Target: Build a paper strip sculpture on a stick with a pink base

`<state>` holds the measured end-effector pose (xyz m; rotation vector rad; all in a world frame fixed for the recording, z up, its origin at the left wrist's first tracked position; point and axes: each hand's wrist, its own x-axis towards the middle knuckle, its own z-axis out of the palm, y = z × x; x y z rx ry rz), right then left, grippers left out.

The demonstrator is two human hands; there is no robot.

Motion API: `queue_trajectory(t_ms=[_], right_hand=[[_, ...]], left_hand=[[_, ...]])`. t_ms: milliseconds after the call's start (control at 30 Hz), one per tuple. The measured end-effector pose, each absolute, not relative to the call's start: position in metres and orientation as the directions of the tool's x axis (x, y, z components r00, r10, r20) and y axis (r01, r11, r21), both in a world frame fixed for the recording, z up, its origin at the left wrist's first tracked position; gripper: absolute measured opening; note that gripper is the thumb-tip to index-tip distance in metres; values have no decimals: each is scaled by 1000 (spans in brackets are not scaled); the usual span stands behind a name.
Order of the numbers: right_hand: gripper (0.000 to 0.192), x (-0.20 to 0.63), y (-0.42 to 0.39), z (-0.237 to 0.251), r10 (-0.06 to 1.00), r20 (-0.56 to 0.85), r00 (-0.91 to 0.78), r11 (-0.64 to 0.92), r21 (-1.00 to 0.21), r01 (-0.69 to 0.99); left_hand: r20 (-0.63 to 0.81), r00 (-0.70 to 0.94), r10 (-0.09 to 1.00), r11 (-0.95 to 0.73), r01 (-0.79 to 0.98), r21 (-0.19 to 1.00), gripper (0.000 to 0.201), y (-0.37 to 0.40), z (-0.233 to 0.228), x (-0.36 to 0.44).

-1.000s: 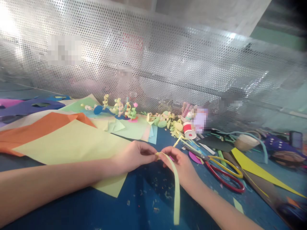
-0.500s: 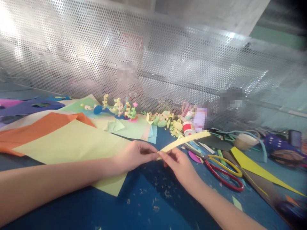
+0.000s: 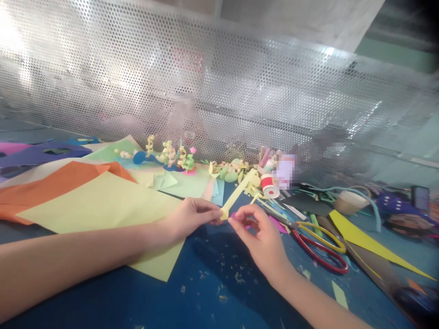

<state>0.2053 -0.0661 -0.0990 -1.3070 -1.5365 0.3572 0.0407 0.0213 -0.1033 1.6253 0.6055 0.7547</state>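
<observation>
A pale yellow paper strip (image 3: pixel 241 192) is pinched at its near end in my left hand (image 3: pixel 192 217), its far end slanting up and away to the right. Around that near end the strip looks folded or curled. Close beside it, my right hand (image 3: pixel 262 237) has thumb and forefinger pinched on a small magenta piece (image 3: pixel 233 215), mostly hidden by the fingers. A large pale yellow sheet (image 3: pixel 99 205) lies beneath my left forearm. Red-and-yellow-handled scissors (image 3: pixel 322 260) rest to the right of my right hand.
Several small curled-paper figures (image 3: pixel 181 157) stand at the back, beside a pile of yellow paper bits (image 3: pixel 233 170) and a red-and-white roll (image 3: pixel 270 185). Orange sheets (image 3: pixel 68 183) lie left, a bright yellow piece (image 3: pixel 373 244) right. A perforated metal panel (image 3: pixel 137 82) rises behind.
The strip has swung from pointing right to pointing up and away. My right hand has let go of it and moved slightly right, now showing a magenta piece at its fingertips.
</observation>
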Motion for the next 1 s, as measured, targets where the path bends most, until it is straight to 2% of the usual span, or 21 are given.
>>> queue_trajectory(t_ms=[100, 233, 500, 600, 800, 1000], right_hand=[[10, 205, -69, -98, 788, 610, 82, 414, -624, 663], [12, 205, -70, -97, 784, 614, 86, 380, -586, 716], [9, 206, -65, -99, 839, 533, 110, 344, -676, 652], [9, 206, -64, -100, 866, 490, 102, 338, -723, 603], [10, 206, -63, -100, 901, 430, 55, 338, -777, 531], [14, 207, -64, -101, 928, 371, 42, 306, -820, 483]], left_hand=[[153, 678, 719, -183, -27, 983, 23, 20, -104, 40], [164, 692, 703, -217, -10, 976, 25, 18, -105, 40], [268, 661, 701, -427, 89, 900, 22, 13, -103, 41], [278, 650, 707, -456, 119, 882, 21, 13, -103, 40], [248, 663, 706, -412, 101, 906, 19, 13, -103, 40], [175, 642, 746, -244, 20, 970, 25, 17, -101, 41]])
